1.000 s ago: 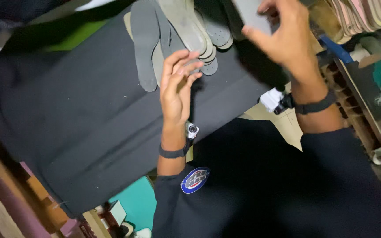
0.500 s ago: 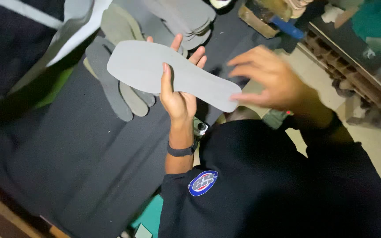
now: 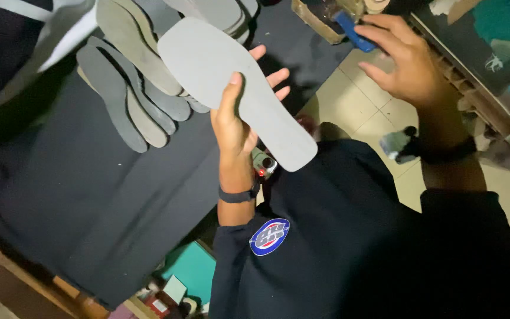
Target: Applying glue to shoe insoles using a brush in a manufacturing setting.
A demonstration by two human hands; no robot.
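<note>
Fingers of left hand (image 3: 235, 121) curl round the grey insole (image 3: 234, 88), now held alone above the dark mat (image 3: 90, 201) — right hand (image 3: 405, 59) has let go, fingers half spread, reaching to the blue-handled tool (image 3: 352, 32) — likely the next step.

A plain grey insole (image 3: 231, 82), a blue tool handle (image 3: 354, 33), dark cloth (image 3: 90, 201), black wristbands (image 3: 238, 194).

Open dark mat (image 3: 78, 201) lies left of the left hand (image 3: 234, 127). Stacked grey insoles (image 3: 131, 100) crowd the upper mat; a wooden rack (image 3: 473, 88) bounds the right.
</note>
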